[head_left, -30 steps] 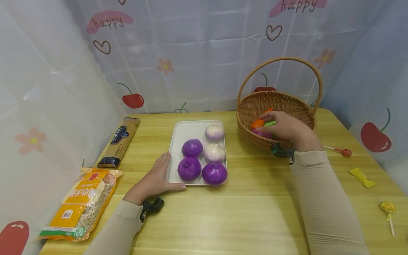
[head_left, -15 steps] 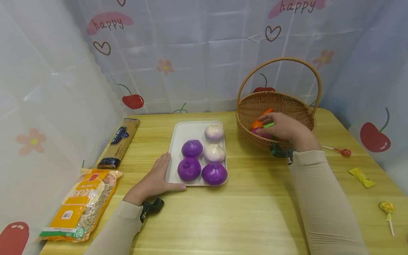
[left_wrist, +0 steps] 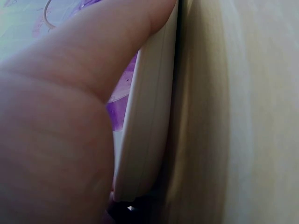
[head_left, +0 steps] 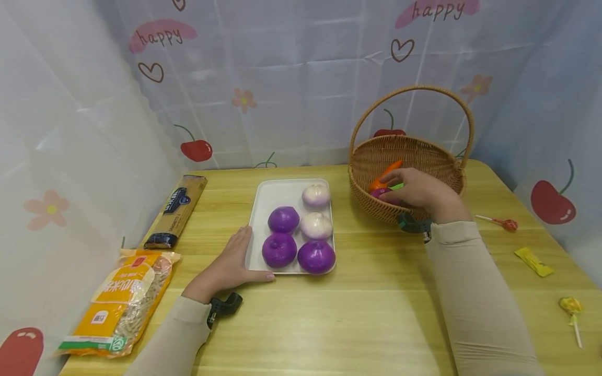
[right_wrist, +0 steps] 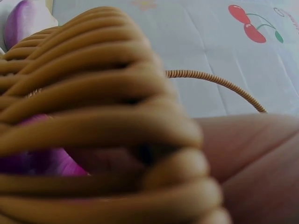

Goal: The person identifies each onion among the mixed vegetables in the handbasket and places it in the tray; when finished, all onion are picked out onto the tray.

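A white tray (head_left: 270, 201) on the wooden table holds three purple onions (head_left: 279, 249) and two pale ones (head_left: 316, 225). My left hand (head_left: 235, 257) lies flat on the table, fingers straight along the tray's left edge and thumb along its front edge. The left wrist view shows that thumb (left_wrist: 93, 56) pressed against the tray rim (left_wrist: 149, 116). My right hand (head_left: 409, 190) reaches into the wicker basket (head_left: 376, 209), its fingers curled over a purple onion (head_left: 382, 192) beside an orange carrot (head_left: 384, 175). Through the weave (right_wrist: 93, 93) the right wrist view shows that onion (right_wrist: 37, 161).
A long pasta box (head_left: 176, 209) and a bag of noodles (head_left: 124, 297) lie at the left. Right of the basket are a red lollipop (head_left: 505, 224), a yellow wrapper (head_left: 533, 261) and a yellow lollipop (head_left: 571, 308). Printed curtains close off the back and sides.
My right hand has sunk slightly deeper into the basket and closed over the purple onion. The left hand and the tray have not moved.
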Motion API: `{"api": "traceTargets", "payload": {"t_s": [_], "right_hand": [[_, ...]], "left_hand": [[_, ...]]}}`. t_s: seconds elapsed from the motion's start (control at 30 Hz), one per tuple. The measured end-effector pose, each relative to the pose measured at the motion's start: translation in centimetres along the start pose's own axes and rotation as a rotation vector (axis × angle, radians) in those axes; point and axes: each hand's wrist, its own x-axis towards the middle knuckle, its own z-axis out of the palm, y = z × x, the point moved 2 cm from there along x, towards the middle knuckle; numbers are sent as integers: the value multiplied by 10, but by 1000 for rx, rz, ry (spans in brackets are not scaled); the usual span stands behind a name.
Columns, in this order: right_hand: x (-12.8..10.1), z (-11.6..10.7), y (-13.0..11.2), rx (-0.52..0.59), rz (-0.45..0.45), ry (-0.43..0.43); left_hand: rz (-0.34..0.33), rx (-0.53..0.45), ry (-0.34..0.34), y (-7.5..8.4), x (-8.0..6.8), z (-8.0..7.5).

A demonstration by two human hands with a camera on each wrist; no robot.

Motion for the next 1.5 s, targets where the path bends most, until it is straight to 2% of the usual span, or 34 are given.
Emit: {"api": "traceTargets", "payload": {"t_s": [0.4,1.1,1.5], "right_hand": [[0,1,-1,-22,-5,3],[2,1,-1,30,-4,4],[2,2,0,45,-2,50]], "left_hand": [[-1,0,-1,0,1,0],[-10,7,-4,1,1,-1],[-7,-5,0,1,-1,0]]}}
